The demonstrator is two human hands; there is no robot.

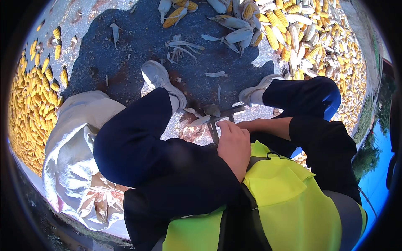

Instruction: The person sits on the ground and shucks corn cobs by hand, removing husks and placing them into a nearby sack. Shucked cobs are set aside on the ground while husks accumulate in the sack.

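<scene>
My left hand [234, 146] lies in front of my body with its back to the camera and its fingers curled; whether it holds anything is hidden. My right hand [246, 125] reaches in from the right and is mostly hidden behind the left one, so its fingers do not show. Just beyond both hands, between my legs, is a dark metal frame [213, 130]. Loose husk pieces [200, 120] lie by its far side. A yellow reflective vest [279, 188] covers my front.
A white woven sack [72, 150] holding dry husks [102, 200] stands beside my left leg. Husked yellow corn cobs [34, 116] are heaped at the far left. A large pile of corn ears [317, 40], many with husks, spreads at the right. Scattered husks [182, 47] lie on the ground ahead.
</scene>
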